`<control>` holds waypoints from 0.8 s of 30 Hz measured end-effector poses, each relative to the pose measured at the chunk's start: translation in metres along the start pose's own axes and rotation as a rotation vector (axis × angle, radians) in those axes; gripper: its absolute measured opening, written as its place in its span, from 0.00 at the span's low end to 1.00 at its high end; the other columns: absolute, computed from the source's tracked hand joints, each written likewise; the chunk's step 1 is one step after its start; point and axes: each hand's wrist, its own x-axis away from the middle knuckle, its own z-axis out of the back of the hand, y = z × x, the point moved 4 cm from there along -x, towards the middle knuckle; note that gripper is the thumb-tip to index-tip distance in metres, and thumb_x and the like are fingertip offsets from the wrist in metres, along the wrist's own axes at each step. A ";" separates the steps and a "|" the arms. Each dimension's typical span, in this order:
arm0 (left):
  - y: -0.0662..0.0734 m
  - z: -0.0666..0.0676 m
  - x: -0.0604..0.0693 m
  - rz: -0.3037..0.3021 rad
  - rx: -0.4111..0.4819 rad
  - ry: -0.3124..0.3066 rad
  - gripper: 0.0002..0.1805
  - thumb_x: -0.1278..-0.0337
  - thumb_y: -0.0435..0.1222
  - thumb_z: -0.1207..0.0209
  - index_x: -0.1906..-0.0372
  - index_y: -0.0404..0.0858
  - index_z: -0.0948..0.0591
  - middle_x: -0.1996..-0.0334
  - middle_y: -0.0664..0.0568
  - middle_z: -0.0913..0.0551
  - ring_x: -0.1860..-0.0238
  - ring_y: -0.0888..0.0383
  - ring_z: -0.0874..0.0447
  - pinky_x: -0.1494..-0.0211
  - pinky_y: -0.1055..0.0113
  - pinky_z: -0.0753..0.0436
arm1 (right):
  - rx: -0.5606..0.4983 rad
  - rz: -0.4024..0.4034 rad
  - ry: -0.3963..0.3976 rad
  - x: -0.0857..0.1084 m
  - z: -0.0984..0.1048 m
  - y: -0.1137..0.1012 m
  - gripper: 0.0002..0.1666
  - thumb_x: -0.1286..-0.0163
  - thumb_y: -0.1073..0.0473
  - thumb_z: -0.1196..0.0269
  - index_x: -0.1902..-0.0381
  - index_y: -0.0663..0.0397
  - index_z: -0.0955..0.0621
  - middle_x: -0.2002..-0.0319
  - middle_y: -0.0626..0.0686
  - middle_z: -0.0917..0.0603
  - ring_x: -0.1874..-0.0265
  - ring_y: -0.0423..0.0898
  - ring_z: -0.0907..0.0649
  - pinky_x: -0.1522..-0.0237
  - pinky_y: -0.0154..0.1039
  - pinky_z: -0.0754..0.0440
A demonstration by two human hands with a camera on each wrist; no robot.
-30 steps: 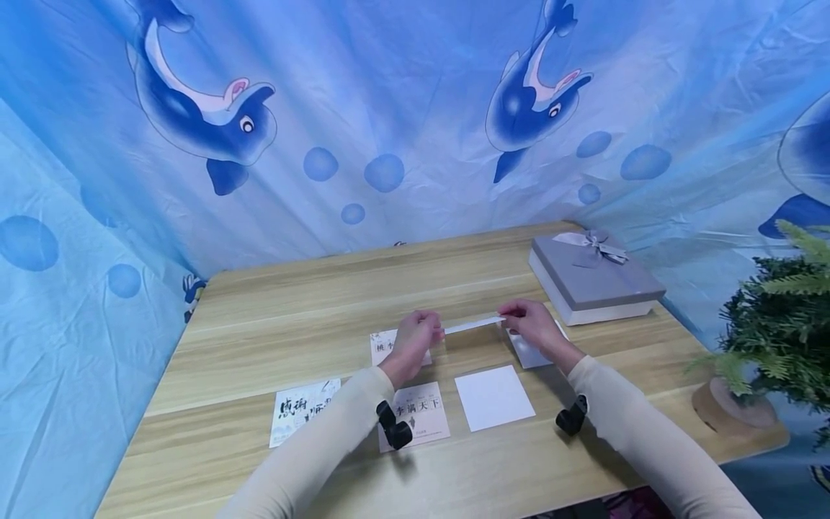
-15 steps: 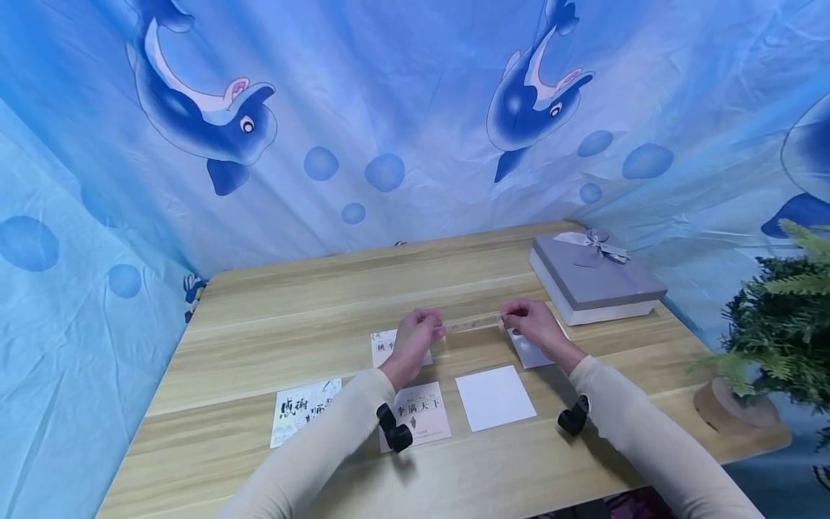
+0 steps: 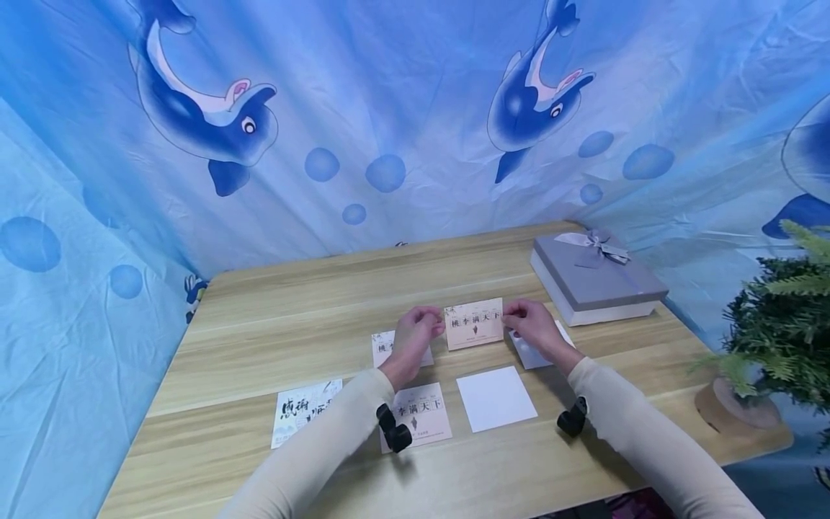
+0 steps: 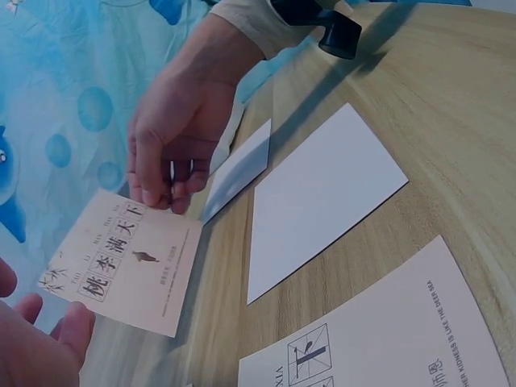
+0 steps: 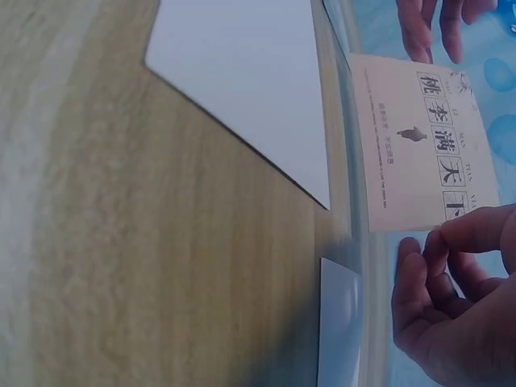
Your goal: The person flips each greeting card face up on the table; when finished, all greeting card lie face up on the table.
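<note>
Upright and facing the head camera, a pale pink printed card (image 3: 475,333) hangs between the two hands above the table. The left hand (image 3: 413,342) pinches its left edge at the fingertips. At the opposite edge the right hand (image 3: 537,330) pinches the card between thumb and fingers; the right wrist view shows this grip at the corner of the card (image 5: 411,161). In the left wrist view the left hand (image 4: 40,343) has a fingertip against the card (image 4: 133,266), its other fingers partly out of frame.
On the wooden table (image 3: 311,303) lie a calligraphy card (image 3: 298,414), a pink printed card (image 3: 424,418), a blank white card (image 3: 496,398) and two partly covered cards behind. A grey gift box (image 3: 596,274) stands back right, a potted plant (image 3: 784,339) at the right edge.
The held card has tilted from nearly edge-on to upright, so its printed face now shows. Both hands have stayed in nearly the same place.
</note>
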 end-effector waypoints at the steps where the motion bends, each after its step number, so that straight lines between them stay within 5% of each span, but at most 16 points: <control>1: 0.000 0.000 0.000 -0.003 0.002 -0.001 0.17 0.35 0.30 0.51 0.45 0.27 0.24 0.49 0.36 0.21 0.48 0.45 0.19 0.42 0.63 0.19 | 0.006 -0.004 0.004 0.000 0.000 0.000 0.08 0.34 0.67 0.40 0.59 0.68 0.21 0.67 0.55 0.18 0.68 0.46 0.20 0.66 0.40 0.16; 24: -0.012 0.002 -0.002 0.050 0.009 -0.033 0.18 0.38 0.28 0.51 0.43 0.27 0.26 0.46 0.35 0.23 0.45 0.42 0.22 0.38 0.56 0.21 | 0.023 -0.044 -0.005 0.000 -0.004 0.006 0.12 0.33 0.64 0.41 0.54 0.67 0.20 0.66 0.57 0.18 0.68 0.48 0.19 0.68 0.36 0.19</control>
